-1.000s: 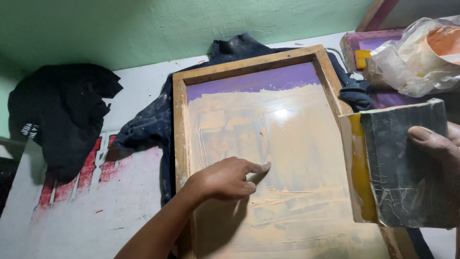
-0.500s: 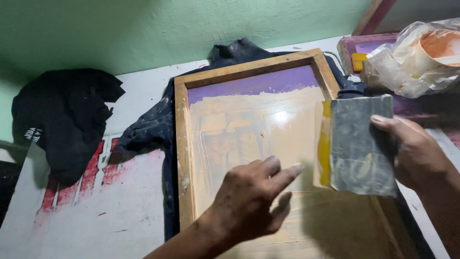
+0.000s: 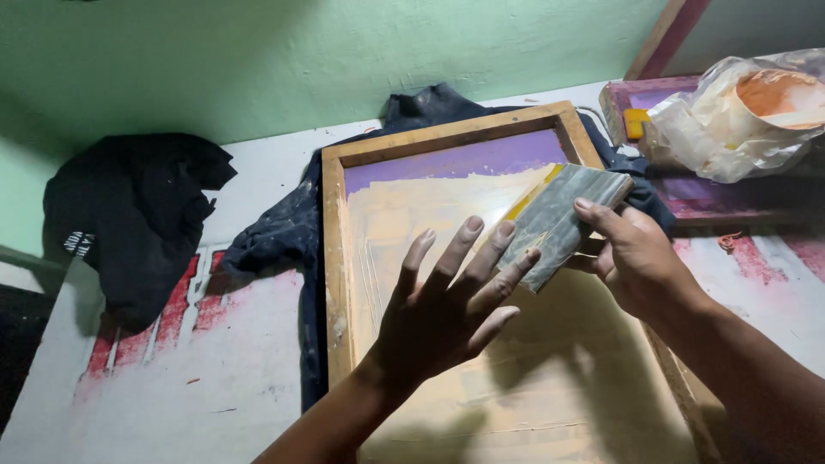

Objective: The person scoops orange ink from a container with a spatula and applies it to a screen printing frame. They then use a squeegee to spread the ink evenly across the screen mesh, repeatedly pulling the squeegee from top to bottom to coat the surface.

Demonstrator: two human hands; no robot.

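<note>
right hand (image 3: 640, 266) grips grey squeegee (image 3: 560, 222) over wooden screen frame (image 3: 333, 258) | left hand (image 3: 447, 314) spread open, fingertips touching squeegee's 7 o'clock edge | dark garment (image 3: 284, 236) under frame

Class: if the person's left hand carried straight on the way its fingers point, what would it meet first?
Probably the grey squeegee in the right hand; the left hand fingertips already overlap its edge, though depth is unclear.
</note>
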